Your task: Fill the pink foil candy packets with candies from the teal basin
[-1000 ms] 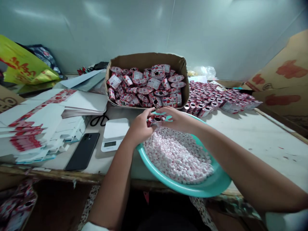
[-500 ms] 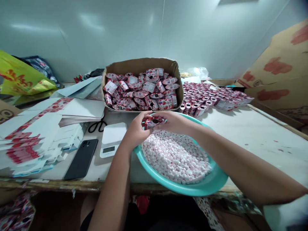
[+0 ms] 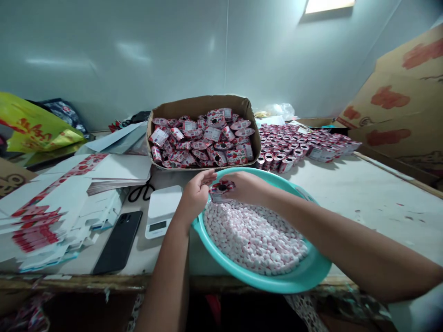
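Note:
A small red-and-pink printed carton [image 3: 217, 197] with a dark oval hole in its upper side is in my right hand [image 3: 242, 186], whose fingers close around its right end. My left hand [image 3: 198, 193] is beside the carton's left end, its fingers stretched forward and apart; whether it still touches the carton I cannot tell. Both hands are over the far left part of a turquoise basin [image 3: 221, 263]. Small white-and-pink candy-like pieces [image 3: 256, 235] fill much of the basin below the carton.
Behind the basin stands a cardboard box [image 3: 200, 103] heaped with similar cartons. More cartons [image 3: 294, 143] stand in rows at the right. Left are a white scale [image 3: 164, 207], a black phone [image 3: 118, 242], black-handled scissors [image 3: 141, 191] and flat unfolded cartons [image 3: 62, 198].
My left hand has loosened from the carton, its fingers now straighter. My right hand keeps hold of it. The whole view has tilted slightly upward.

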### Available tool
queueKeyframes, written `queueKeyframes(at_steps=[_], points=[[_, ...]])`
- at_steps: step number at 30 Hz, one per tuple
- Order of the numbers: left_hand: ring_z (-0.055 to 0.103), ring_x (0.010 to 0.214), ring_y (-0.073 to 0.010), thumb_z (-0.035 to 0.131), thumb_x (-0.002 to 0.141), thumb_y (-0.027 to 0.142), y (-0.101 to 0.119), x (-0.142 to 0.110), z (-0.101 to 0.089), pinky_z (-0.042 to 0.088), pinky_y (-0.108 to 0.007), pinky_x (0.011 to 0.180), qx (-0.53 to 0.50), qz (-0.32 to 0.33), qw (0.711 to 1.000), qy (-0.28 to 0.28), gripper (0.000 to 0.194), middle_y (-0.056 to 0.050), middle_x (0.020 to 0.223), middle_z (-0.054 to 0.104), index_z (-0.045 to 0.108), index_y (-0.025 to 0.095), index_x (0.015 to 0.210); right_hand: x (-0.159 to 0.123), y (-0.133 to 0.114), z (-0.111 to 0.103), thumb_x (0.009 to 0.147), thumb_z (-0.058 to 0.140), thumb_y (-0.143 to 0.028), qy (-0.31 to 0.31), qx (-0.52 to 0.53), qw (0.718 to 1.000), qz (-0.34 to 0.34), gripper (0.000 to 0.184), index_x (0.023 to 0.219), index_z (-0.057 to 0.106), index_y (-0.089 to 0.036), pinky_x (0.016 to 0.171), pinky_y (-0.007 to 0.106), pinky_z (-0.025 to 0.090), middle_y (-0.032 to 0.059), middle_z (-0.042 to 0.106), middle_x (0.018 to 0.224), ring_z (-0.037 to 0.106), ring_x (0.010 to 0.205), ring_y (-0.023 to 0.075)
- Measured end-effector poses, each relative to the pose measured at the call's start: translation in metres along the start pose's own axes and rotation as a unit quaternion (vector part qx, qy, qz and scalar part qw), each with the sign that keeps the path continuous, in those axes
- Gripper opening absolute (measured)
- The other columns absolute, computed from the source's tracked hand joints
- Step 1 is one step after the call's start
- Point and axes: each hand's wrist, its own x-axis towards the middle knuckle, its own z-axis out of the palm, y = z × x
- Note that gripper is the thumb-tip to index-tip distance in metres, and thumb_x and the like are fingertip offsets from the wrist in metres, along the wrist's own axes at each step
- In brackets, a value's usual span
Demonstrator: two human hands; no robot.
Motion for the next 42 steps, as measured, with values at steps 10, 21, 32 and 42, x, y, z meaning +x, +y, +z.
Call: queueKeyframes(at_steps=[10, 21, 32, 42], points=[[0.067, 0.107, -0.0184, 0.057, 0.079, 0.010, 0.002, -0.002, 0.003, 0.053, -0.033, 0.098, 0.107, 0.018, 0.994, 0.030, 0.038, -0.007, 0.116, 0.071, 0.067, 0.018, 0.115, 0.000, -0.003, 0.002, 0.077, 0.072, -0.027, -0.054, 0.002, 0.999, -0.005, 0.033, 0.110, 0.072, -0.021, 0.069, 0.025, 0.045, 0.0028, 0.075, 0.104, 0.065, 0.085, 0.0175], [0.067, 0.084, -0.0177, 0.065, 0.081, 0.026, 0.007, -0.002, 0.002, 0.053, -0.030, 0.079, 0.182, -0.014, 0.978, 0.099, 0.015, -0.007, 0.092, 0.072, 0.072, 0.016, 0.091, 0.002, -0.010, -0.006, 0.076, 0.076, -0.031, 0.020, -0.077, 0.994, 0.076, 0.034, 0.109, 0.073, -0.023, 0.071, 0.027, 0.045, 0.0033, 0.074, 0.101, 0.066, 0.088, 0.0198], [0.065, 0.088, -0.0161, 0.067, 0.083, 0.028, 0.010, -0.002, 0.001, 0.049, -0.025, 0.073, 0.182, 0.016, 0.980, 0.079, 0.012, -0.005, 0.094, 0.069, 0.073, 0.017, 0.087, -0.001, -0.012, -0.007, 0.080, 0.075, -0.032, 0.020, -0.095, 0.995, 0.021, 0.031, 0.108, 0.071, -0.020, 0.070, 0.027, 0.042, 0.0049, 0.073, 0.103, 0.065, 0.089, 0.0196], [0.064, 0.096, -0.0179, 0.063, 0.088, 0.030, 0.008, -0.001, 0.001, 0.049, -0.028, 0.086, 0.159, 0.060, 0.985, 0.018, 0.014, -0.004, 0.100, 0.068, 0.072, 0.021, 0.094, -0.003, -0.018, -0.008, 0.080, 0.074, -0.036, 0.017, -0.085, 0.996, -0.005, 0.026, 0.098, 0.070, -0.018, 0.063, 0.026, 0.037, 0.0051, 0.072, 0.091, 0.061, 0.078, 0.0172]])
